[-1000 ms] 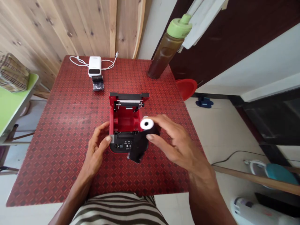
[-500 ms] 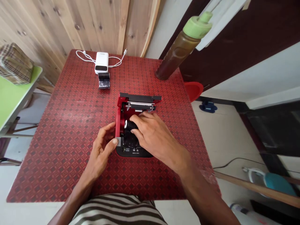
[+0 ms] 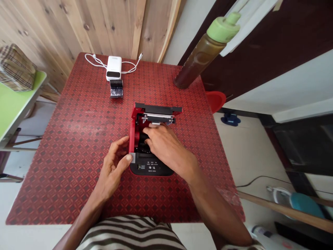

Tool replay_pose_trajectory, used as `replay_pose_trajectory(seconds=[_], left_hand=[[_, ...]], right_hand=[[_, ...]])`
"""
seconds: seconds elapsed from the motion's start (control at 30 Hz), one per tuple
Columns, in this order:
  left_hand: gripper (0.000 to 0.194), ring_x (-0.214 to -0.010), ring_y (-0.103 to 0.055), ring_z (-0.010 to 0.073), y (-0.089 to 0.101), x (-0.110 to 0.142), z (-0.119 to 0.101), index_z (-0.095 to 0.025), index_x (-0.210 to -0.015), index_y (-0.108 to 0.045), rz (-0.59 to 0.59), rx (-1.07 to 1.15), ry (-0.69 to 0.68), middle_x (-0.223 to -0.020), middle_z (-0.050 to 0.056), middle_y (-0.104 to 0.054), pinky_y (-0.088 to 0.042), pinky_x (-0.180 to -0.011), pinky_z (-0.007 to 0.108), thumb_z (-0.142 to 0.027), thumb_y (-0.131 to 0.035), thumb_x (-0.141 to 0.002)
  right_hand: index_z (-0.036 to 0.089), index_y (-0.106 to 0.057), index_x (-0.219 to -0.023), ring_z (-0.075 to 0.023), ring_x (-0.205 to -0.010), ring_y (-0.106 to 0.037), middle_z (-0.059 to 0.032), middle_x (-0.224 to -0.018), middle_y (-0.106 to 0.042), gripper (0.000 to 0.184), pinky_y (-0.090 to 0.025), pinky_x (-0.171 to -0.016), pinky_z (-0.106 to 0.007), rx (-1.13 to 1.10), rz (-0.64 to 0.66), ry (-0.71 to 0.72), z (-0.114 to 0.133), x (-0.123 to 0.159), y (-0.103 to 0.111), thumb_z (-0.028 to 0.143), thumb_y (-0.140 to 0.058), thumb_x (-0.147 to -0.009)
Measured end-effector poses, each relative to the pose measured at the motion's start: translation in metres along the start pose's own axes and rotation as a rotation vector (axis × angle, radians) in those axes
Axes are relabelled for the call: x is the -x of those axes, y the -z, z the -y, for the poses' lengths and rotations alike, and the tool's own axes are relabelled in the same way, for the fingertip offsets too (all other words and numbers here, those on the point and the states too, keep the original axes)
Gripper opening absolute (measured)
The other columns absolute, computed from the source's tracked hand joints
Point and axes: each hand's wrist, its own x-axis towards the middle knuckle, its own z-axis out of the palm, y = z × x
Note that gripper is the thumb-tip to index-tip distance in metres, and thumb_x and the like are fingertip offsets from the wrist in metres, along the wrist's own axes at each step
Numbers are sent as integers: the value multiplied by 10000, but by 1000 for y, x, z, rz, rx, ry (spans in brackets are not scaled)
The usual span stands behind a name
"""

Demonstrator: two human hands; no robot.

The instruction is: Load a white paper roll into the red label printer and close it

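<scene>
A small red and black printer (image 3: pixel 143 171) stands on the table with its lid (image 3: pixel 158 109) raised. Along its left side, my left hand (image 3: pixel 112 170) grips the casing, thumb on the front left corner and fingers against the side wall. My right hand (image 3: pixel 170 149) reaches down into the open compartment, closed on a black roll (image 3: pixel 143 138). Most of the roll is hidden by that hand, and its white core does not show. A loose black end (image 3: pixel 144 148) of the roll lies inside, near the compartment's front edge.
Behind the printer on the red patterned table (image 3: pixel 83 166) lie a white power bank (image 3: pixel 113 66) with a cable and a second black strip roll (image 3: pixel 116 89). A tall brown bottle (image 3: pixel 197 57) with a green cap stands back right. A red stool (image 3: pixel 215 100) is beyond the right edge.
My right hand has carried the black roll from over the printer's front right into its compartment. The loose end has gone from the front panel to inside. My left hand keeps its hold.
</scene>
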Motion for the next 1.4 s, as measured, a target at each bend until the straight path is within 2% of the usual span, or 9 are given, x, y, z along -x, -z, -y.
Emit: replay_pose_trajectory(seconds=[0.27,0.47,0.63,0.9,1.0,1.1,1.27,1.33,1.4], left_hand=[[590,-1422,-718,357,0,0,-2,-238,-1543,-647,5,10,13,-1564,139,-738,-613,-1131,514,-556,-748,-1056],[532,-1349,-741,339,2,2,-1,-260,-1502,-682,2,4,7,-1545,121,-750,-588,-1142,520,-544,-755,-1059],[479,-1421,-687,349,8,1,-10,-295,-1478,-726,-73,-26,-14,-1545,98,-742,-518,-1218,539,-543,-745,-1068],[479,-1427,-657,310,-4,-75,-46,-320,-1438,-766,-155,-126,-353,-1528,69,-743,-497,-1210,485,-623,-711,-1072],[448,-1275,-704,281,-13,-90,-52,-303,-1289,-815,-102,-133,-385,-1327,63,-799,-532,-1089,435,-669,-630,-1108],[396,-1193,-719,258,-16,-84,-55,-293,-1164,-823,-120,-139,-377,-1206,51,-807,-528,-1059,411,-642,-643,-1114],[219,-1416,-667,307,-13,-57,-51,-250,-947,-778,-128,-162,-285,-1357,82,-788,-529,-1146,434,-453,-839,-1001],[222,-1428,-667,322,-12,-47,-44,-258,-1062,-781,-125,-143,-222,-1495,88,-732,-541,-1167,471,-430,-874,-957],[425,-1459,-656,330,-10,-39,-35,-288,-1303,-736,-112,-103,-159,-1543,99,-706,-539,-1204,512,-445,-890,-940]], right_hand=[[171,-788,-1184,-290,-1269,-762,-130,-1258,-835,368,-576,-1197,-504,-198,-198,140,-10,23,-6,-34,-507,-1064],[172,-799,-1245,-278,-1181,-786,-111,-1264,-853,159,-657,-1082,-483,-382,-330,263,-13,62,2,208,-707,-1121],[174,-816,-1054,-239,-1064,-775,-78,-1115,-850,135,-664,-1010,-436,-419,-423,344,-13,66,-10,172,-698,-1121],[150,-800,-952,-202,-867,-676,-67,-945,-786,208,-608,-825,-361,-256,-695,368,-8,70,-22,37,-686,-1085],[136,-803,-1001,-194,-818,-634,-60,-917,-775,174,-590,-768,-354,-198,-758,353,-4,77,-27,25,-692,-1076],[137,-788,-970,-190,-779,-609,-59,-902,-780,156,-572,-720,-357,-130,-809,339,0,81,-32,39,-717,-1069],[115,-778,-937,-195,-746,-613,-79,-867,-789,129,-565,-681,-366,-72,-892,340,1,84,-38,26,-767,-1030],[113,-775,-928,-194,-740,-620,-85,-865,-794,129,-571,-680,-365,-73,-910,342,2,86,-39,29,-774,-1027],[114,-771,-930,-195,-746,-635,-89,-875,-802,129,-582,-691,-362,-85,-913,347,3,87,-40,33,-772,-1030]])
